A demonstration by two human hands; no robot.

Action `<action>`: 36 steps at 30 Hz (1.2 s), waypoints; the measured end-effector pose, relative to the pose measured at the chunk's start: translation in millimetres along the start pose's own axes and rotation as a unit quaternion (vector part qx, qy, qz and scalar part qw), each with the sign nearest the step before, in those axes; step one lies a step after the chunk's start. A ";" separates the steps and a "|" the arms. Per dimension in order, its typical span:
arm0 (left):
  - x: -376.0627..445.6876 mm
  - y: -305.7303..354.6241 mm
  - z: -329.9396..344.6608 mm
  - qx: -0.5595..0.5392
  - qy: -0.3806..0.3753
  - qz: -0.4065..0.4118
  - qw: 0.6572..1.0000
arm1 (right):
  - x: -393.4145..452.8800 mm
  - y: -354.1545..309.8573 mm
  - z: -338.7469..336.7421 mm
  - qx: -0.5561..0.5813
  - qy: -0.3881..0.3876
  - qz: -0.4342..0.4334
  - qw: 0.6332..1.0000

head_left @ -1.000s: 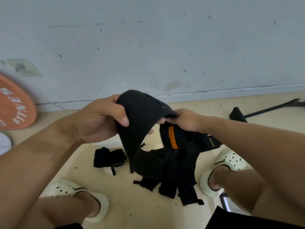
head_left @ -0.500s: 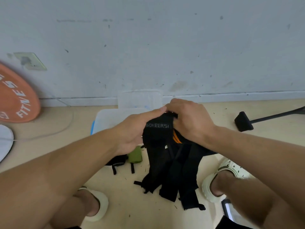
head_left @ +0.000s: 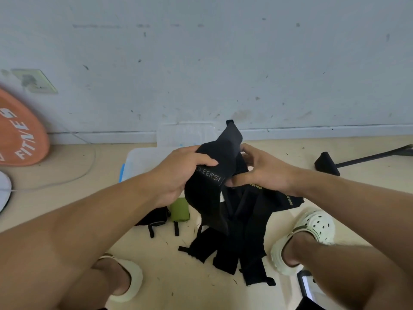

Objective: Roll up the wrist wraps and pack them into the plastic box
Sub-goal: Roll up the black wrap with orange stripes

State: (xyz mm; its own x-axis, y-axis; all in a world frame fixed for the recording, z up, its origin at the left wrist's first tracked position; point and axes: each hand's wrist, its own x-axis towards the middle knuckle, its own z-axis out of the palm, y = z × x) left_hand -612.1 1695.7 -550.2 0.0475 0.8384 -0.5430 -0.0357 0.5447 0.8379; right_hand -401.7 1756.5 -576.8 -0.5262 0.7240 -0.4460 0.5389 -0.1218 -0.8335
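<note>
Nearest, at about 5 o'clock, a bunch of black wrist wraps [head_left: 232, 245] hangs down to the floor [head_left: 67, 198] between two pale clogs [head_left: 312, 231]. The bunch looks much as it did a moment ago.

A little higher, the change shows. The left hand [head_left: 178, 175] now has its thumb on top of one black wrap [head_left: 212, 175] and its fingers curled under it, gripping it by the white letters. The right hand [head_left: 261, 173] has let go of the top – its thumb and a finger now pinch the same wrap lower down, at 3 o'clock from the letters. The wrap's free end has popped up and points to 12 o'clock. I think one wrap is being picked out of the bunch, so rolling has only just begun.

Under the left arm, at 8 o'clock from the hands, lie a green roll [head_left: 180, 209] and a black roll [head_left: 154, 217]. The arm hides part of the black one.

Farther back, at 11 o'clock, is the clear plastic box [head_left: 143, 159] – the hands block much of it, so I cannot tell what is inside.
</note>
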 end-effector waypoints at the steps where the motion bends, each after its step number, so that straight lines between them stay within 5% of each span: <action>1: 0.3 -0.4 -0.5 0.004 -0.005 -0.002 1.000 | -0.3 0.0 -0.5 0.033 -0.007 -0.007 0.999; 4: 1.8 -2.1 -0.5 0.019 -0.006 0.000 1.000 | 0.0 -1.3 1.1 0.080 0.005 -0.040 0.996; 8: 1.4 -3.5 -1.2 0.061 0.021 0.005 0.998 | 3.9 -8.1 4.1 -0.002 0.082 -0.089 0.993; 16: 1.6 -7.9 -3.9 0.075 0.067 0.051 0.994 | -4.4 -18.1 5.6 -0.126 -0.067 -0.042 0.989; 26: 4.0 -11.2 -8.0 0.051 0.131 0.039 0.989 | -4.0 -25.3 -5.5 -0.217 -0.078 0.007 0.973; 36: 3.1 -9.3 -18.5 0.050 0.172 0.018 0.984 | 2.4 -17.3 -24.5 -0.246 0.041 0.025 0.968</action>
State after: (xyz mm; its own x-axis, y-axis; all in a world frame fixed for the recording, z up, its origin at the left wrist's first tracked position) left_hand -630.0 1693.6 -560.7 -0.2930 0.8234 -0.4860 0.0683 0.5250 0.8484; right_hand -396.1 1776.9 -555.4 -0.4486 0.7790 -0.4381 0.8207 0.1651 -0.5470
